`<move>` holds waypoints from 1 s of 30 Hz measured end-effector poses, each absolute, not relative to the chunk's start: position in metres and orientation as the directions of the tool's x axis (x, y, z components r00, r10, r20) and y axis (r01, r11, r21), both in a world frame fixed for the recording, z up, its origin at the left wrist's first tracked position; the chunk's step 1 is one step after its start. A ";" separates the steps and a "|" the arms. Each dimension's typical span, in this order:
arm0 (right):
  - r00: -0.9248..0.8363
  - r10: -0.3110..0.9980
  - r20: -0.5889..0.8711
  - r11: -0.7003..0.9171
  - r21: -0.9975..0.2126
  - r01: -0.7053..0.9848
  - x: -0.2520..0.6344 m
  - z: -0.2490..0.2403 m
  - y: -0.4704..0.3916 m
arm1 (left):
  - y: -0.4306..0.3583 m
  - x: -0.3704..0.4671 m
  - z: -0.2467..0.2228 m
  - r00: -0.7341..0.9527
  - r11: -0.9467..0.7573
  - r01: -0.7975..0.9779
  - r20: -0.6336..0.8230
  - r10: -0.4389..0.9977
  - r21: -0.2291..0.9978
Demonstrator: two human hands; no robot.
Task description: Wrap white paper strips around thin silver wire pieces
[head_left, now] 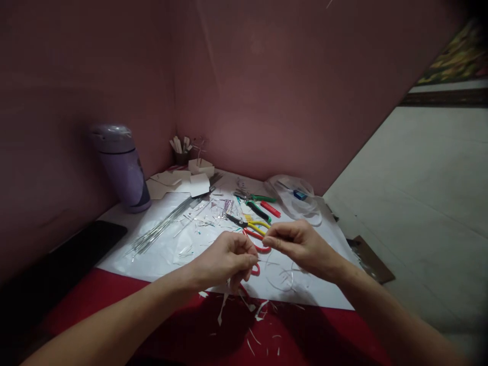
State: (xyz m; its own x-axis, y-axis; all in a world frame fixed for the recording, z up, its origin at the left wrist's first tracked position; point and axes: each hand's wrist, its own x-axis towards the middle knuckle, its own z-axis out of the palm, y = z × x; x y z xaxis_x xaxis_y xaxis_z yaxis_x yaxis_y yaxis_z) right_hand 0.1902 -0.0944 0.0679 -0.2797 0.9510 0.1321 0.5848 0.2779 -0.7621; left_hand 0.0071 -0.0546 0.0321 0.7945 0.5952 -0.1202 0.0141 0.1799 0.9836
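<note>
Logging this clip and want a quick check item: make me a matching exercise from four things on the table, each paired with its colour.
Things:
1. Flask
2. Pliers nearest the right hand
3. Small clip inside the plastic bag
4. Cloth under the left hand

Colours:
A. Blue
B. Red
C. Purple
D. Yellow handles

Pairs: 1-C, 2-D, 3-A, 4-B
</note>
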 end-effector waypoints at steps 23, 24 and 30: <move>-0.321 0.947 0.022 0.202 -0.819 0.537 0.183 0.035 -0.111 | -0.054 0.007 0.029 0.721 0.258 -0.162 -0.064 0.690 0.953; -0.300 0.954 0.011 0.171 -0.842 0.512 0.187 0.033 -0.106 | -0.055 0.007 0.029 0.744 0.276 -0.162 -0.066 0.665 0.948; -0.218 0.967 0.131 0.233 -0.799 0.554 0.194 0.069 -0.096 | -0.058 0.009 0.031 0.747 0.185 -0.026 -0.104 0.656 0.982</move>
